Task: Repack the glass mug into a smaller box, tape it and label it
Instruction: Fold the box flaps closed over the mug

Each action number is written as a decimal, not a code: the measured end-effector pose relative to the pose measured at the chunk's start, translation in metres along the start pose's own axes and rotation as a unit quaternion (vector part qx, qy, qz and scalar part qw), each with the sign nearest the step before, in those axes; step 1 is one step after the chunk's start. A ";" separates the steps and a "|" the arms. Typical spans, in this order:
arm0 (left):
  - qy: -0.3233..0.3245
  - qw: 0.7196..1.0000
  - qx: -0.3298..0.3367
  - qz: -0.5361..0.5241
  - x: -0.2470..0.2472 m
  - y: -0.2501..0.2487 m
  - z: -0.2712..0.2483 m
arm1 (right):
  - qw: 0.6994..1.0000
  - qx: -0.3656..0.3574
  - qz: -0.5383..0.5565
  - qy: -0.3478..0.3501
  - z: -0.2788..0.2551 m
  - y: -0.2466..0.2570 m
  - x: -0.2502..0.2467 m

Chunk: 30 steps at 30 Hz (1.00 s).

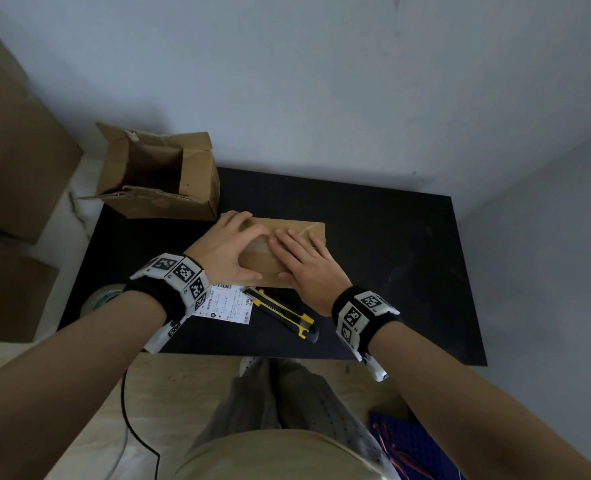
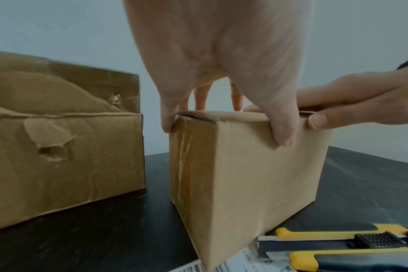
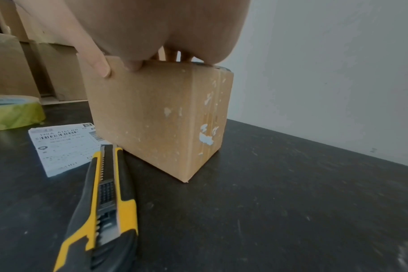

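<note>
Your left hand (image 1: 224,249) and right hand (image 1: 304,265) lie flat, fingers wide, on the closed small box (image 1: 308,233); the knife (image 1: 282,313) lies at 6 o'clock.

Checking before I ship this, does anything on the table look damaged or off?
Yes: the larger open box, left of the small box, has torn, dented cardboard with a hole in its side. The small box only shows white scuffs.
</note>
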<state>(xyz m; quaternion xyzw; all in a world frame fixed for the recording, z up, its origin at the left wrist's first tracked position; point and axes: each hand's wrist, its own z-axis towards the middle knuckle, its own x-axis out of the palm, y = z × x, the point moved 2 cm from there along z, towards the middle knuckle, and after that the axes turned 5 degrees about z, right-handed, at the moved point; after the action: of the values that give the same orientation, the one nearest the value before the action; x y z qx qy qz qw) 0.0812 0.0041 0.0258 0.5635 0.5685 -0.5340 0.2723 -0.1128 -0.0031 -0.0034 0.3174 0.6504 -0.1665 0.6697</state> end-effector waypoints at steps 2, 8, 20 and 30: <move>-0.008 1.000 0.000 0.026 0.005 0.000 -0.002 | 1.000 0.001 0.011 0.002 0.001 0.001 -0.003; -0.057 0.989 -0.002 0.134 0.027 -0.010 -0.016 | 1.000 0.002 0.022 0.019 0.003 0.002 -0.006; -0.059 0.993 -0.044 0.097 0.014 -0.029 -0.017 | 0.998 -0.044 0.028 0.022 0.002 0.000 -0.001; 0.002 0.994 -0.097 0.058 0.001 -0.022 -0.001 | 0.995 -0.070 0.069 0.011 0.003 0.001 -0.006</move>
<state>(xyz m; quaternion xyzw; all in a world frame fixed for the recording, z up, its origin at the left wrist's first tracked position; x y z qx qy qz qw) 0.0610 0.0103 0.0319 0.5677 0.5840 -0.4589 0.3551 -0.1103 -0.0056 0.0026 0.3156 0.6446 -0.0700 0.6928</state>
